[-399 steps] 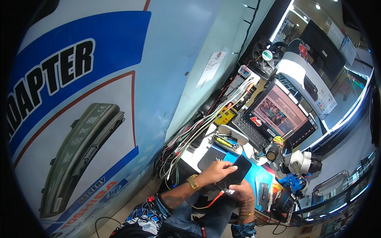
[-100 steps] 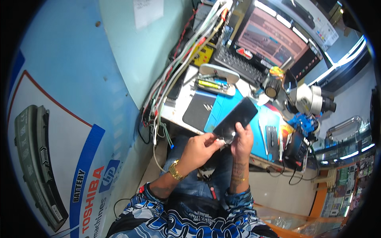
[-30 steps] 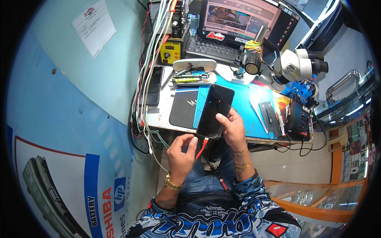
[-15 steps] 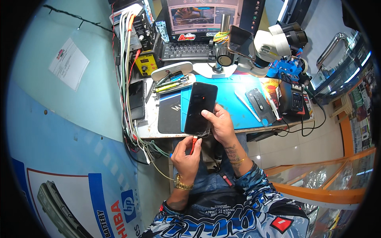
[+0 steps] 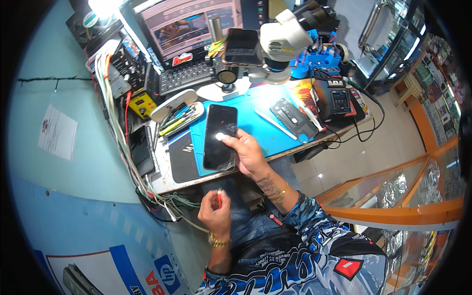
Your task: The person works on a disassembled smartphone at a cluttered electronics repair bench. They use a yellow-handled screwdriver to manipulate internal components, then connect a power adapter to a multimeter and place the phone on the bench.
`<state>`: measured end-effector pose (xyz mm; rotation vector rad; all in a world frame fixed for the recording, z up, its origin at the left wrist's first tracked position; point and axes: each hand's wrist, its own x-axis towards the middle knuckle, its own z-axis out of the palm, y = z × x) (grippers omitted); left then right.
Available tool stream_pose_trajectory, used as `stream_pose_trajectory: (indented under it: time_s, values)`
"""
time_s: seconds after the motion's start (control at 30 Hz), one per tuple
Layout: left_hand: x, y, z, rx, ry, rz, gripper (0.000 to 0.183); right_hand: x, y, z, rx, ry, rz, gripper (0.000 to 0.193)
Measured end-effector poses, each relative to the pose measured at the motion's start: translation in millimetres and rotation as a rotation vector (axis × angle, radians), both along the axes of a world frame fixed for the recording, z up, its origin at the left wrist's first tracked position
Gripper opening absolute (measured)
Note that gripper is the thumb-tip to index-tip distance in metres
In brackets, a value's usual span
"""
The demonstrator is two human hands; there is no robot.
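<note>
The phone (image 5: 219, 123) is glossy black; the cable plug (image 5: 220, 197) near it is red with a silvery tip. The mat (image 5: 266, 142) is bright blue, and the pad (image 5: 181, 169) at its left black with white lettering. Farther left come a yellow-green pen (image 5: 172, 126) and a yellow-fronted box (image 5: 141, 104). At the far right, the microscope (image 5: 281, 43) is white with black eyepieces, beside a blue holder (image 5: 317, 63). Near, the sleeves (image 5: 314, 221) swirl blue, white and black above a gold wristwatch (image 5: 219, 240). The trim (image 5: 393, 216) at right is orange.

Gap below phone (image 5: 220, 147), cables (image 5: 132, 172) leftward
</note>
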<state>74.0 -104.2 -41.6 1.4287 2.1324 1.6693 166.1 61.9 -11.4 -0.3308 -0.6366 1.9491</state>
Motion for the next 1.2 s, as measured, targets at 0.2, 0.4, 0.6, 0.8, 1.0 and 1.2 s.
stream_pose_trajectory:
  time_s: [0.2, 0.4, 0.6, 0.8, 1.0, 1.2]
  values:
    - [-65, -110, -59, -0.544, 0.221, 0.041, 0.017, -10, -9, 2, 0.111, -0.198, -0.091, 0.022]
    - [-34, -65, 44, -0.157, 0.030, -0.023, 0.034, 7, -51, 46, 0.397, -0.828, -0.141, 0.018]
    - [2, 41, 86, 0.014, -0.858, -0.662, 0.053, 20, -78, 74, 0.955, -1.291, -0.481, 0.027]
    - [-10, 100, 71, -0.154, -1.177, -0.683, 0.025, 57, -38, 78, 1.059, -1.331, -0.277, 0.045]
    - [-37, 140, 48, -0.179, -0.884, -0.654, 0.024, 130, 33, 93, 0.726, -1.959, -0.630, 0.034]
    - [-26, 154, 56, -0.114, -0.785, -0.577, 0.050, 157, 72, 46, 0.823, -2.168, -0.469, 0.031]
